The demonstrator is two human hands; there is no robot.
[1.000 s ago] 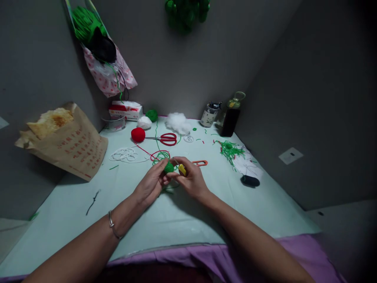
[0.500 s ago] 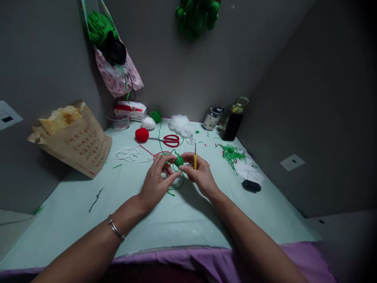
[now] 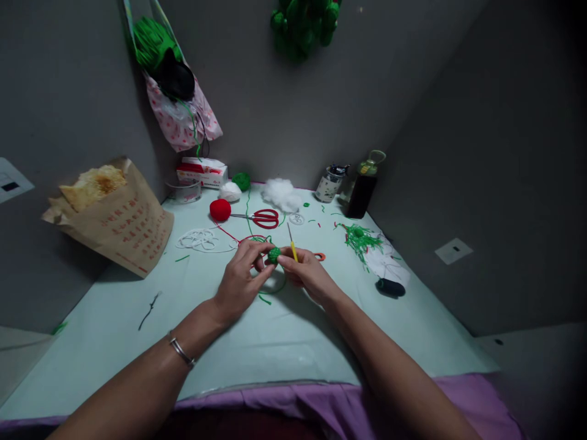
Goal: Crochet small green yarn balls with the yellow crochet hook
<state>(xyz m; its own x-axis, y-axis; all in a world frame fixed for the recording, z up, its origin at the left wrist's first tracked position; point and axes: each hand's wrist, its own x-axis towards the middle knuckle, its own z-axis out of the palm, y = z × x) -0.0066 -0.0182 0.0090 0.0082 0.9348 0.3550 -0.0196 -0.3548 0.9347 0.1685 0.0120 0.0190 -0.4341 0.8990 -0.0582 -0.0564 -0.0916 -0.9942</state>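
Between the fingertips of both hands is a small green crocheted piece, above the middle of the table. My left hand is closed in a pinch on its left side. My right hand is closed round a crochet hook with a yellow handle, its thin metal shaft pointing up and away, while the thumb touches the green piece. An orange loop shows behind the right hand; whether it belongs to the hook, I cannot tell. Green yarn curls down below the hands onto the table.
Red-handled scissors, a red yarn ball and white stuffing lie beyond the hands. Loose white yarn and a paper bag are left. Right are green yarn scraps, a dark roll and a bottle.
The green piece has turned and shifted slightly left and down in my fingers. The hook has swung from upright to a leftward tilt, and the orange loop shows more.
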